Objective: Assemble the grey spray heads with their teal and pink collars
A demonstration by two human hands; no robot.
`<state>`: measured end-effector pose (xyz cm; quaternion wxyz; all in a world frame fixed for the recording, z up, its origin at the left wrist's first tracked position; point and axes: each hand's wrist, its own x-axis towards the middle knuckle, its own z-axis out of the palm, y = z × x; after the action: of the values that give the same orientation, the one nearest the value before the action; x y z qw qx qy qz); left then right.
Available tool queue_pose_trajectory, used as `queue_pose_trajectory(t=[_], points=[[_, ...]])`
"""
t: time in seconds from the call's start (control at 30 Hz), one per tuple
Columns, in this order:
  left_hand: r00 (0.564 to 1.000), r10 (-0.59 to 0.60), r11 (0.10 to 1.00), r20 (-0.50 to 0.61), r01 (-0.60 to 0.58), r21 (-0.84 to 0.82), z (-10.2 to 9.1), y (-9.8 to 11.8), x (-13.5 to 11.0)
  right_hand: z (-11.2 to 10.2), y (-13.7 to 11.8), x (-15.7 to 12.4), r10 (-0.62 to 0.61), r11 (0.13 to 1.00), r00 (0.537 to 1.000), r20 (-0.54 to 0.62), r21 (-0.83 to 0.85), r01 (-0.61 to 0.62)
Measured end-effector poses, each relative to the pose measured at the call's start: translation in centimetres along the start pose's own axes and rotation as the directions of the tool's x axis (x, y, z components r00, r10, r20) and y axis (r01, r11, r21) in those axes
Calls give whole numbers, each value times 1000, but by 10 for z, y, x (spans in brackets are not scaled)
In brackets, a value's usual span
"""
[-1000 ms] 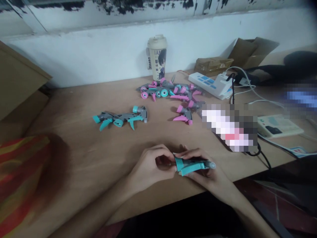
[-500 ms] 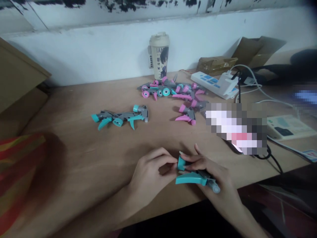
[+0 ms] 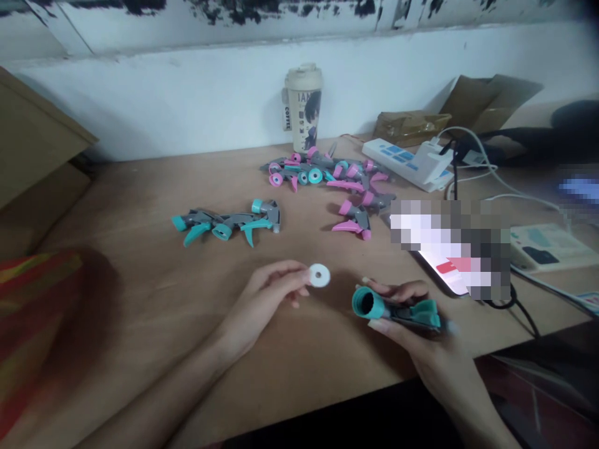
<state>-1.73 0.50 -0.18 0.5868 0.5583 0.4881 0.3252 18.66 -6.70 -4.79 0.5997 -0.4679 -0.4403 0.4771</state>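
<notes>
Between its thumb and fingers, my left hand (image 3: 276, 287) pinches a flat white washer (image 3: 322, 276) with a dark hole in its middle. My right hand (image 3: 416, 330) grips a teal and grey trigger spray head (image 3: 397, 312); its open teal collar (image 3: 365, 304) faces left toward the washer. A gap separates the washer from the collar. Beyond my left hand lie a few teal and grey spray heads (image 3: 229, 221). A pink and grey spray head (image 3: 350, 219) rests farther off, in front of a pile of pink and teal spray heads (image 3: 313, 168).
Against the wall stands a coffee tumbler (image 3: 304, 109). A white power strip (image 3: 407, 163) with cables, a partly blurred phone (image 3: 444, 262) and a pale box (image 3: 552, 246) occupy the right side. Cardboard (image 3: 42, 131) and a red-and-yellow striped item (image 3: 37, 343) are at the left.
My left hand has moved away from the spray head's collar, and the white washer now shows in its fingers. My right hand has shifted slightly right and turned the collar's opening into view.
</notes>
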Motion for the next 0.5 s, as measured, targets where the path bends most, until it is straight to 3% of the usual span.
queue_pose_trajectory(t=[0.1, 0.17, 0.33, 0.5], points=[[972, -58, 992, 227, 82, -99, 10, 4, -3, 0, -3, 2, 12, 999, 995, 103, 36, -16], [953, -78, 991, 294, 107, -81, 16, 6, -7, 2, -5, 1, 10, 999, 993, 116, 41, -15], [963, -68, 995, 260, 83, -46, 20, 6, -12, 7, -8, -1, -12, 999, 990, 140, 33, 8], [971, -22, 990, 236, 55, -132, 23, 3, -12, 10, -13, 3, -10, 1000, 990, 139, -16, 13]])
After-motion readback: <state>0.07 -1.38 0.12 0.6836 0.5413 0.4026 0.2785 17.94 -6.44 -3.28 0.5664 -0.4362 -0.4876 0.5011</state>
